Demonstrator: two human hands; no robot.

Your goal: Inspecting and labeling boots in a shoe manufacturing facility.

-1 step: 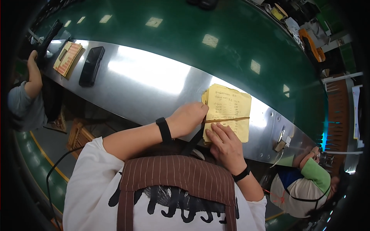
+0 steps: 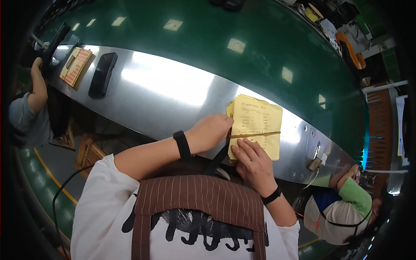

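Observation:
A stack of yellow paper sheets (image 2: 256, 121) lies on the shiny steel ledge (image 2: 164, 86) in front of me, with a tan rubber band across its lower half. My left hand (image 2: 211, 131) grips the stack's left edge at the band. My right hand (image 2: 253, 161) rests flat on the lower edge of the stack, fingers spread over the paper.
A green conveyor belt (image 2: 208, 39) runs behind the ledge. A black phone (image 2: 102, 74) and a tan checked booklet (image 2: 75, 65) lie at the ledge's left end. One person (image 2: 30, 108) sits at my left, another (image 2: 342, 208) at my right. A small metal fitting (image 2: 316, 158) sits right of the stack.

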